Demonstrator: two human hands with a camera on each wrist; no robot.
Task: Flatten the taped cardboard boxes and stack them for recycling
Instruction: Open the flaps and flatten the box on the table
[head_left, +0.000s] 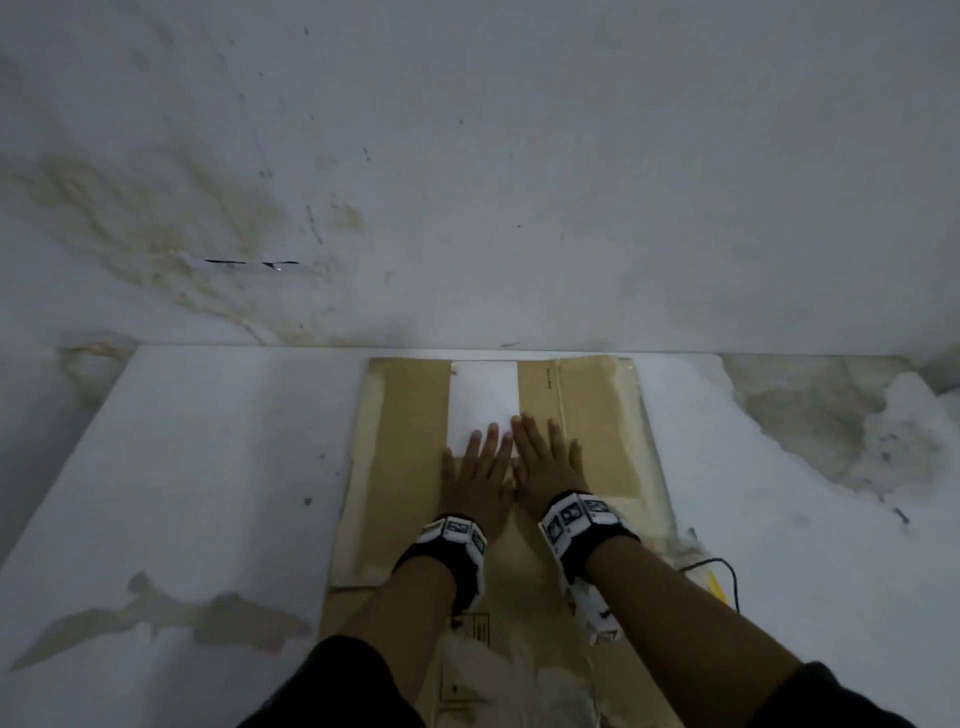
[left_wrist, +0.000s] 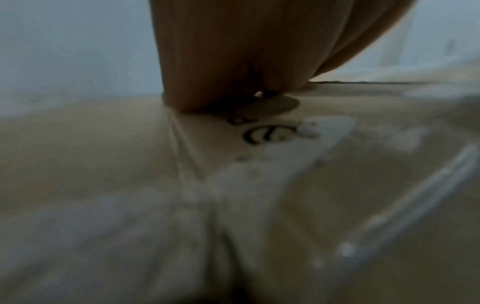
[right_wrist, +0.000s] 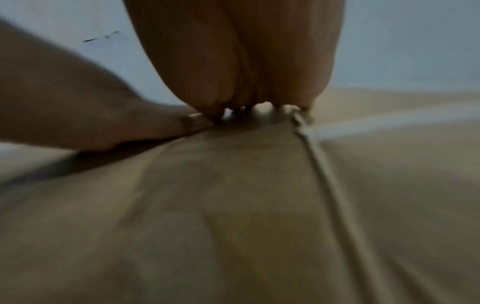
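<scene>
The flattened cardboard box (head_left: 597, 415) lies on the white floor (head_left: 208, 441), its far edge against the base of the stained wall (head_left: 467, 156). Its two far flaps are spread apart, and a strip of bare floor shows between them. Both hands are flat on it, side by side and touching near the middle: the left hand (head_left: 480, 475) with fingers straight and reaching onto the inner edge of the left flap, the right hand (head_left: 545, 462) likewise splayed over the edge of the right flap. Neither grasps anything; they press palm-down.

The step in hand looks like pressing the box flat so it will stack. To do it well, the weight should come through the heels of the palms, then the hands should slide outward along the creases towards the side edges, where the board tends to spring up. The strips of glossy tape (head_left: 371, 415) along the left edge and the right may hold a fold stiff, so those lines want extra pressure.

Nearer the person, under the forearms, a second piece of printed cardboard (head_left: 467, 649) lies beneath or against the first; from the blurred wrist views I cannot tell for sure whether it is a separate box or the same one. Crumpled clear plastic (head_left: 498, 670) sits on it and should be cleared before stacking. A black cable (head_left: 727, 571) lies just beside the right edge.
</scene>
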